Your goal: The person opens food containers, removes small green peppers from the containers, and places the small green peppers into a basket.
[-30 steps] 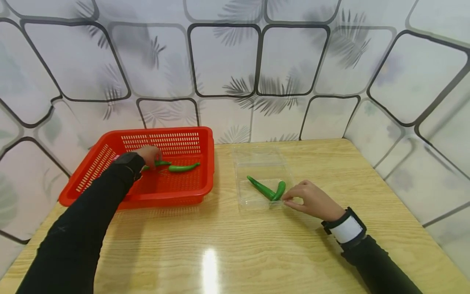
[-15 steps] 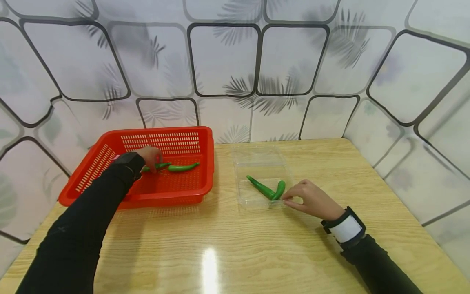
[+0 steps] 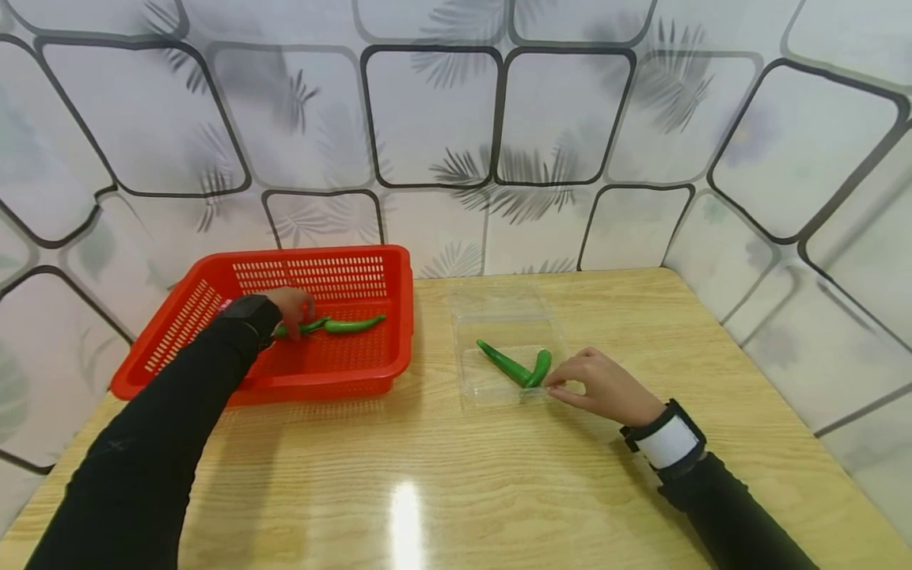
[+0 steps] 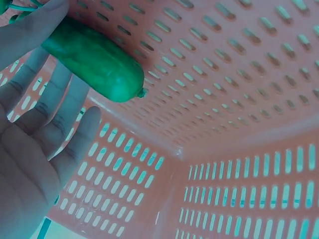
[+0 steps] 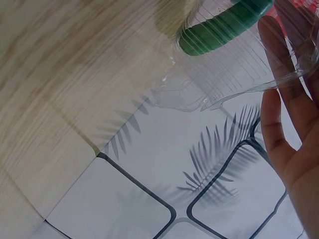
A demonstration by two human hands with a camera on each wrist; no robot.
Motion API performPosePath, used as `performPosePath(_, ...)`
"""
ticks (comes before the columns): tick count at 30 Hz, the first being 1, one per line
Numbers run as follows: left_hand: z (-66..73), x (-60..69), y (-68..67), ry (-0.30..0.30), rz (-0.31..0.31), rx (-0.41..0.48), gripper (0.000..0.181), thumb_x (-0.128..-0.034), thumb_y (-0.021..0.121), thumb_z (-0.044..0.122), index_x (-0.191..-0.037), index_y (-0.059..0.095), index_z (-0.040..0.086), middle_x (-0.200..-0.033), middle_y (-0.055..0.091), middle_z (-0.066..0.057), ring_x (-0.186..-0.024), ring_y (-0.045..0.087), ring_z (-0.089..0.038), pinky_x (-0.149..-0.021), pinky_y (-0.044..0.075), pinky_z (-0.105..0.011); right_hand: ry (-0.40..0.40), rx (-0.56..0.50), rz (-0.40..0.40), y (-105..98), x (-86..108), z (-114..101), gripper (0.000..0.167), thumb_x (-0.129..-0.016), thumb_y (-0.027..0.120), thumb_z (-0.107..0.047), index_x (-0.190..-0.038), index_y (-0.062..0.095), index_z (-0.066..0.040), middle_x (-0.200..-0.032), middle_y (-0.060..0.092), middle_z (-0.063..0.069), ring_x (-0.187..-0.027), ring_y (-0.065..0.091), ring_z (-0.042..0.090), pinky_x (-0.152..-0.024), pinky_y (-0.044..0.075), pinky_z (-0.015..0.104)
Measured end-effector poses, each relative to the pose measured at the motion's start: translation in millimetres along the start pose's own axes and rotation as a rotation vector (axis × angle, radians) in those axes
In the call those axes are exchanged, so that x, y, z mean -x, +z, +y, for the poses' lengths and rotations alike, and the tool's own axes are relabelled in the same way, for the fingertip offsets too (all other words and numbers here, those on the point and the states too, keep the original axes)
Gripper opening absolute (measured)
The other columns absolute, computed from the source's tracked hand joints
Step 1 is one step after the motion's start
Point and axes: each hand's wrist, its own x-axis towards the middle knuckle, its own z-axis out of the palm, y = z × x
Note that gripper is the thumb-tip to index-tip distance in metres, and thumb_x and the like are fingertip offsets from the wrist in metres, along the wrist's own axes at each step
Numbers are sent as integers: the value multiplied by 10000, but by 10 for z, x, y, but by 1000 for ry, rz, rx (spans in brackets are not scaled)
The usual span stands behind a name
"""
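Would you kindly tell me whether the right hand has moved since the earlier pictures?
No, not visibly: in the head view, the right hand keeps its place against the far right corner of the table.

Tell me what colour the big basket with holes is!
The basket is red, best seen in the head view.
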Motion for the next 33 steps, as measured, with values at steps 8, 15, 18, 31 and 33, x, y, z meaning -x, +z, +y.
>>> performPosePath(8, 38, 80, -24, -31, -17, 11, 371, -750, 756, 47, -1062, 557, 15, -1071, 565, -212, -869, 510, -286, -693, 459, -349, -12, -4, 9, 7, -17, 16, 94, -798, 735, -187, -884, 746, -150, -815, 722, -75, -714, 641, 52, -727, 447, 352)
performPosePath(15, 15, 58, -42, -39, -12, -10, 433, -796, 729, 155, -1162, 567, -8, -1224, 533, -277, -1052, 533, -411, -820, 480, -464, -15, -7, 5, 14, -13, 19, 92, -802, 732, -190, -884, 747, -152, -810, 723, -73, -704, 640, 51, -716, 446, 344)
performPosePath(18, 42, 105, -82, -30, 1, -1, 475, -817, 701, 184, -1223, 556, -16, -1282, 501, -298, -1133, 498, -456, -872, 459, -505, -21, -8, 11, 15, -13, 25, 91, -799, 736, -188, -880, 748, -149, -804, 723, -74, -696, 636, 42, -711, 449, 343)
performPosePath(31, 644, 458, -359, 156, 187, -23, 367, -918, 590, 179, -1220, 566, -27, -1125, 629, -209, -1015, 598, -353, -882, 470, -497, -23, -27, 7, -5, -4, 15, 90, -805, 729, -179, -885, 746, -143, -808, 722, -72, -694, 634, 43, -715, 454, 349)
performPosePath(33, 781, 508, -383, 173, 214, -30, 378, -921, 590, 190, -1236, 558, -17, -1125, 630, -200, -1016, 600, -343, -891, 470, -495, -22, -30, 9, -5, 3, 12, 89, -804, 729, -175, -884, 746, -140, -806, 721, -70, -691, 633, 45, -714, 454, 348)
